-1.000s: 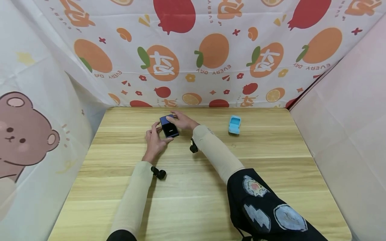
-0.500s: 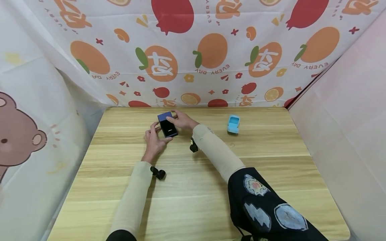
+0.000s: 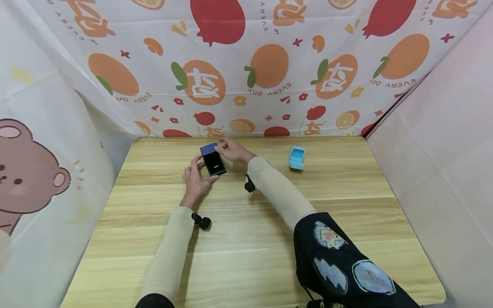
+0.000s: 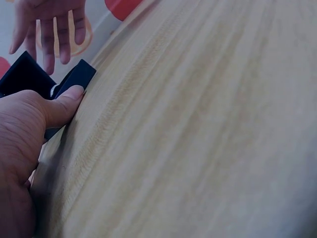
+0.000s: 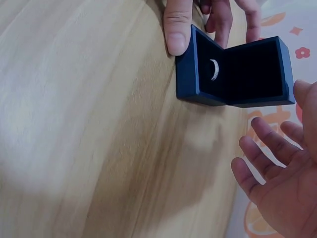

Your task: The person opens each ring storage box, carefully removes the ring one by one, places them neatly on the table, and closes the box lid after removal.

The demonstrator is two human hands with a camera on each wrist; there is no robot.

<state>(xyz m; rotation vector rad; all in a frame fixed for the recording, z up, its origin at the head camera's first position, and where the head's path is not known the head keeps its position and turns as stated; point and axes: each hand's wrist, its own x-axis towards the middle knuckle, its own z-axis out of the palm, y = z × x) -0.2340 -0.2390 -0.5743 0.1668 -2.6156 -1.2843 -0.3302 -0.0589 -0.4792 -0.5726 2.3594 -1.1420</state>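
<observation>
Pale-wood tabletop (image 3: 246, 252): left hand (image 3: 195, 183) gripped an open navy box (image 3: 212, 161), silvery ring (image 5: 215, 70) seated inside. Right hand (image 3: 236, 152), fingers apart, hung loose beside the raised lid (image 5: 255, 72); thumb contact unclear. Farther right stood an open light-blue box (image 3: 297, 158).

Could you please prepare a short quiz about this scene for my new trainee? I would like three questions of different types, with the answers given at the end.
1. Choose one. What sits inside the dark blue box?
A) a coin
B) a ring
C) a key

2. True or false: the light blue box stands open.

3. Short answer: which hand grips the dark blue box?

Key:
1. B
2. True
3. The left hand
</observation>
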